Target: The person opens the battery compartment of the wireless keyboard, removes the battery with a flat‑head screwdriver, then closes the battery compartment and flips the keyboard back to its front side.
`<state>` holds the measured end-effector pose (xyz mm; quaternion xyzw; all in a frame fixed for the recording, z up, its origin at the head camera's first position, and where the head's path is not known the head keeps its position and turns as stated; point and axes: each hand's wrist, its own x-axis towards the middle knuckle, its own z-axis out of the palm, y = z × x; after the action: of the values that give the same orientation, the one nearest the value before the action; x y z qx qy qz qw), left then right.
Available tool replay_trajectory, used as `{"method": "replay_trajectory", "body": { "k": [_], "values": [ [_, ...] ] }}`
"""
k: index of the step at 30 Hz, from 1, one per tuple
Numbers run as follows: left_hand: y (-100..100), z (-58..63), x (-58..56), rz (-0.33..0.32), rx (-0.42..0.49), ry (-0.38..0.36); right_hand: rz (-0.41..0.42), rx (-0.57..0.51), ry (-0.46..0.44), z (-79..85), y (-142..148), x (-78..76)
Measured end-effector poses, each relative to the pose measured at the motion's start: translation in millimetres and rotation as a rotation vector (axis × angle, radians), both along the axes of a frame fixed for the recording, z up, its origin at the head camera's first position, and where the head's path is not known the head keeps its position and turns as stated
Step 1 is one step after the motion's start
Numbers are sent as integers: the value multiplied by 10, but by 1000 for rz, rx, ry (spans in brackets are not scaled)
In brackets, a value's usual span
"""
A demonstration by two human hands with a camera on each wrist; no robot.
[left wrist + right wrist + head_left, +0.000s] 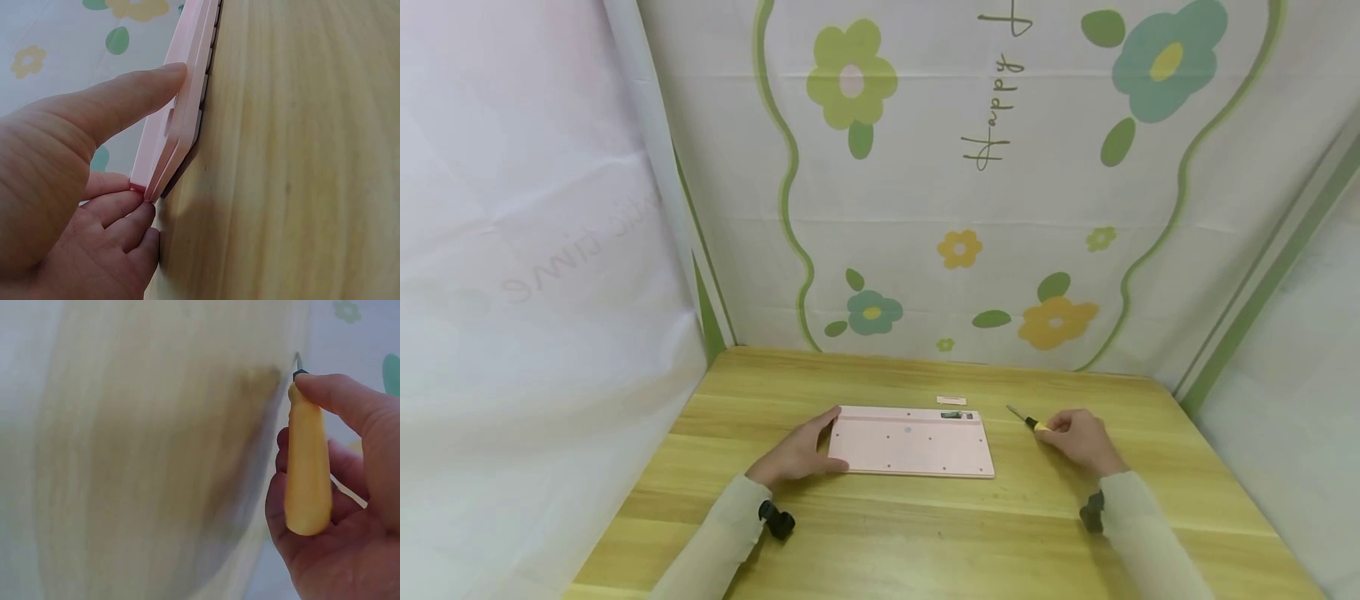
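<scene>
A pink keyboard point(910, 454) lies on the table with its screw-dotted underside up; in the left wrist view its keys face the wood. At its left end, my left hand point(793, 454) grips it, thumb on the near corner and fingers around the far one. To the right of the keyboard, my right hand point(1086, 442) holds a screwdriver point(307, 462) by its yellow handle, the metal tip pointing away from the palm. Near the keyboard's far right corner is an uncovered battery compartment point(956, 415). A small pink cover point(951, 401) rests just behind the keyboard.
The wooden table point(910, 546) reaches back to a hanging cloth point(917, 192) printed with flowers. White cloth sheets close off the left and right sides. A dark camera point(777, 520) is strapped to the left wrist, another point(1092, 512) to the right.
</scene>
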<state>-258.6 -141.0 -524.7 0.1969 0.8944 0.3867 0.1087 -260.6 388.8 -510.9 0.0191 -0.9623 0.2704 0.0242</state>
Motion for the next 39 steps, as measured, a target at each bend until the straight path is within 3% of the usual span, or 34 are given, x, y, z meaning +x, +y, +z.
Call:
{"method": "replay_trajectory", "body": {
  "k": [10,16,23,30,39],
  "values": [
    [-27,19,1,0,-7,3,71,50,60,-83,-26,-60],
    [-32,29,-2,8,-22,3,146,98,128,31,-102,-82],
    [-44,41,0,3,-17,9,282,93,103,248,-461,-147],
    [-36,33,-10,-12,-24,20,414,82,104,264,-925,-280],
    [-11,23,6,-12,-24,11,460,124,75,262,-1353,-409]
  ]
}}
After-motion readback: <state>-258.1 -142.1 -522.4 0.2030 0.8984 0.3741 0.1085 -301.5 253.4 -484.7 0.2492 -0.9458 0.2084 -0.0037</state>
